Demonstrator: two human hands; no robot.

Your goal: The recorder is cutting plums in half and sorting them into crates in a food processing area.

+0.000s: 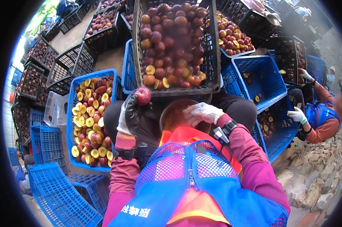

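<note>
Your left hand (126,115), gloved, has its fingers wrapped around a red plum (143,95) at nine o'clock of the round bowl (170,113) on your lap. Your right hand (203,113) rests on the bowl's three o'clock rim, fingers curled loosely, pinching nothing. A black crate (212,56) of whole plums sits at twelve o'clock.

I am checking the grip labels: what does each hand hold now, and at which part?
The left hand holds a whole red fruit at its lower side, with the fingertips. The right hand rests at the bowl; any hold there cannot be told.
</note>
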